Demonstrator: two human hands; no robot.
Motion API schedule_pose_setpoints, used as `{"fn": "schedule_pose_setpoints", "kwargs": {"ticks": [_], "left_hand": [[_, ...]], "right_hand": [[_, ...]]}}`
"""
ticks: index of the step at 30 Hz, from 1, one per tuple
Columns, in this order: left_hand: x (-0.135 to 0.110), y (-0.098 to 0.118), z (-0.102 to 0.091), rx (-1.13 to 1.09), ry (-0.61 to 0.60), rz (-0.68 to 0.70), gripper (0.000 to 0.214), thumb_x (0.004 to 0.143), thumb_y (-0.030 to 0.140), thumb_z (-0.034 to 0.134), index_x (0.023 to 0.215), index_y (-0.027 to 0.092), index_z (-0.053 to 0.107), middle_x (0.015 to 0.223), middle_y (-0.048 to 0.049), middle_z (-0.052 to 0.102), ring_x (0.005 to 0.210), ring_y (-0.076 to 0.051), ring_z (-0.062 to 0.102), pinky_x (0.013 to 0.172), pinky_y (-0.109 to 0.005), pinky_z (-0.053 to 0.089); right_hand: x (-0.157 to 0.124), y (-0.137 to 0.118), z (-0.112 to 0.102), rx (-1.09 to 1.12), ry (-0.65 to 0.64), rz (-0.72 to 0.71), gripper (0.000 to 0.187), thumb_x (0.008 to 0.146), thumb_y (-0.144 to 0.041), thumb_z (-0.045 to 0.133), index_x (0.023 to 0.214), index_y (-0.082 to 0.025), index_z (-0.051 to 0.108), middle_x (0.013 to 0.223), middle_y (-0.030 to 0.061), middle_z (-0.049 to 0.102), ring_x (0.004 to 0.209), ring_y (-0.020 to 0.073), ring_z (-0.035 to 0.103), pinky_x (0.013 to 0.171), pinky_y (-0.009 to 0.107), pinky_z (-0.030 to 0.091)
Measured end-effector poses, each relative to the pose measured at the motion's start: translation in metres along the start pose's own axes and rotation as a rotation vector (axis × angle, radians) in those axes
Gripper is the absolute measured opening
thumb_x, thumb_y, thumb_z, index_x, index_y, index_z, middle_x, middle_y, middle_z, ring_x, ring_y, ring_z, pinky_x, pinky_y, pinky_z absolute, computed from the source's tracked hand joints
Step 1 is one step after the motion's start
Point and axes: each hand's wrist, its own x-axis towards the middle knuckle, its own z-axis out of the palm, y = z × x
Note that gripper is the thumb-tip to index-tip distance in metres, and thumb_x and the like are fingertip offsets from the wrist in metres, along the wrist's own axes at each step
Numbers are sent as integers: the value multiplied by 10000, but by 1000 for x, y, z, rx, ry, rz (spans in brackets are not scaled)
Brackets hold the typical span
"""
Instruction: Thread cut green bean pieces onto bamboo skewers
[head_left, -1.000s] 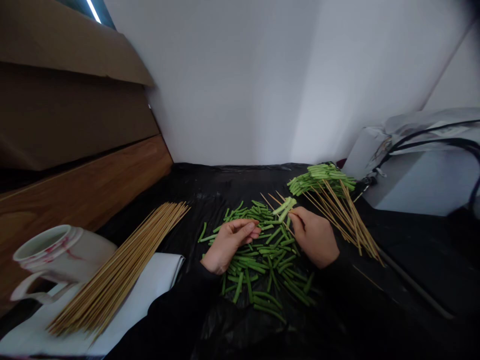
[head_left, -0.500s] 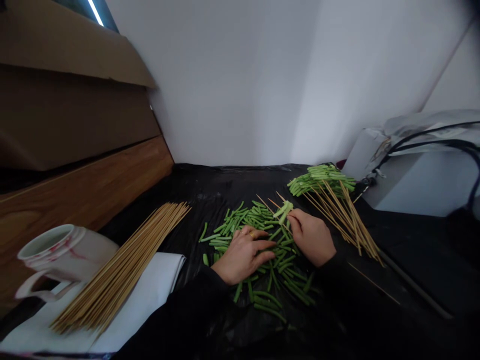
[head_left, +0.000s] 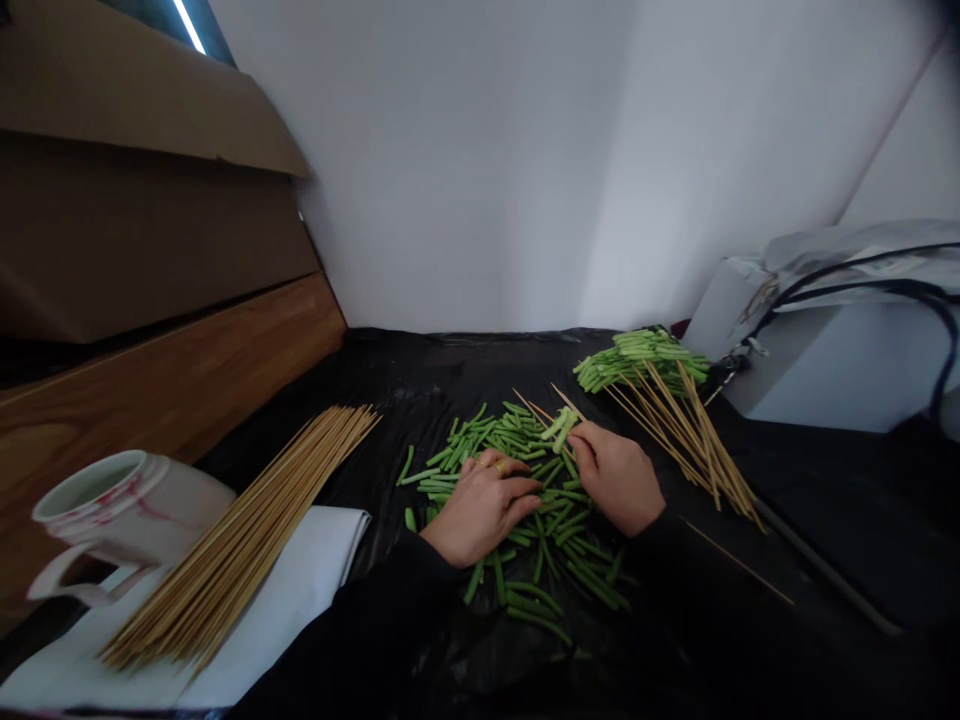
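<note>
My left hand [head_left: 484,503], a ring on one finger, lies over a loose pile of cut green stems [head_left: 517,432]. Its fingers are slightly bent and apart, touching the stems. Just right of it, my right hand [head_left: 619,478] is closed on thin wooden skewers whose tips stick out to the upper left. Short pale-green stem pieces [head_left: 559,428] sit across these skewers beside the thumb. My palm hides the skewers' lower part; one long skewer end [head_left: 741,562] shows beyond my right sleeve.
Skewers filled with green stems [head_left: 646,355] are stacked at the back right. A bundle of bare skewers [head_left: 247,535] lies on a white sheet [head_left: 319,545] at left, against a mug [head_left: 142,510]. Black plastic [head_left: 405,375] covers the table; a white box [head_left: 825,370] with cables stands right.
My right hand has shifted slightly left and down, with the held stem pieces. My left hand has drawn slightly left over the pile.
</note>
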Motion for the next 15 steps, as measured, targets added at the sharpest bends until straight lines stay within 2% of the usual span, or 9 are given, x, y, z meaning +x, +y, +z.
{"fn": "schedule_pose_setpoints", "kwargs": {"ticks": [3, 10, 15], "left_hand": [[0, -1, 1, 9, -1, 11, 342, 889, 447, 477, 1061, 254, 701, 1186, -76, 639, 1103, -269, 466, 902, -402, 317], [8, -13, -11, -152, 186, -29, 268, 895, 334, 500, 1005, 226, 719, 1021, -64, 712, 974, -229, 554, 898, -353, 369], [31, -10, -16, -109, 90, -9, 198, 846, 261, 564, 942, 230, 735, 926, -76, 719, 905, -241, 576, 872, -358, 368]], "right_hand": [[-1, -1, 1, 7, -3, 1, 225, 923, -272, 393, 824, -218, 588, 754, 19, 663, 686, 135, 594, 573, 249, 281], [1, 2, -1, 52, 80, 1, 222, 921, -269, 397, 856, -210, 601, 797, 30, 675, 731, 145, 608, 607, 247, 316], [2, 2, -5, 91, 155, -3, 239, 914, -266, 394, 850, -204, 615, 809, 35, 680, 733, 150, 608, 637, 248, 341]]}}
